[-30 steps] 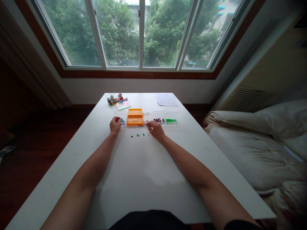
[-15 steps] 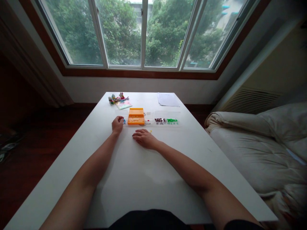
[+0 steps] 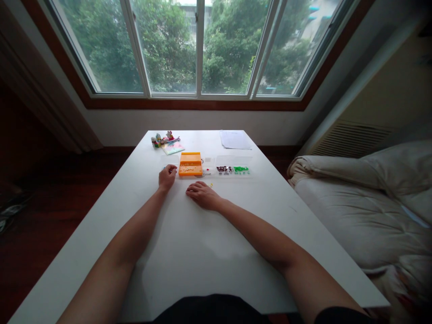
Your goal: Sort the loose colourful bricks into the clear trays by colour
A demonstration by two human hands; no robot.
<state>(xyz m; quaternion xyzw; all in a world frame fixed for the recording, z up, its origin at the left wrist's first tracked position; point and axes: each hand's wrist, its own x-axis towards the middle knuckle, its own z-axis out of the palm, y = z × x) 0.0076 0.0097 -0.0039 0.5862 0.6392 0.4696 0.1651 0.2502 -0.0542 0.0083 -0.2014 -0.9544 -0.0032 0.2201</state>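
Observation:
My left hand (image 3: 168, 177) is at the left end of the clear plastic box, beside an orange tray (image 3: 191, 158) that holds small pale pieces. Its fingers are bent together in a pinch and cover the blue pieces there; anything between them is too small to make out. Nearer to me, my right hand (image 3: 203, 195) rests low on the white table, fingers closed together and pointing left. What its fingertips hold, if anything, cannot be made out. Just beyond its knuckles lies a tiny yellow piece (image 3: 211, 185).
Dark brown pieces (image 3: 224, 170) and green pieces (image 3: 240, 169) fill compartments to the right. Small colourful figures (image 3: 162, 139) and a patterned card (image 3: 173, 148) are at the back left of the table (image 3: 216, 261), paper sheets (image 3: 235, 139) at the back right. A padded sofa (image 3: 354, 211) stands right.
My left hand has shifted slightly right towards the orange tray and now hides the blue pieces. My right hand stays in place; the dark speck at its fingertips is less visible. The view moved slightly.

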